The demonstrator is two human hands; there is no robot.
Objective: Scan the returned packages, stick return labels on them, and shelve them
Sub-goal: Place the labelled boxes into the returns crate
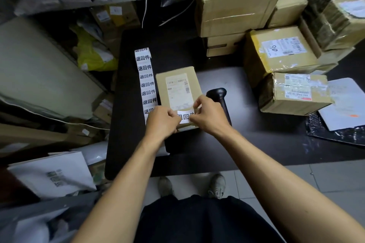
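Now my left hand [161, 119] and right hand [207, 113] pinch the return label [184, 117] over the small box [177, 92] on the surface [246, 144]. If I pull unevenly, it could stick crooked or wrinkle.

Person is wearing a black top [197, 221] covering the torso at the bottom of the view. Both forearms are showing bare, no sleeves or watch reaching them. Grey-beige laced sneakers, left shoe [165, 186] and right shoe [216, 185], looking worn and dusty.
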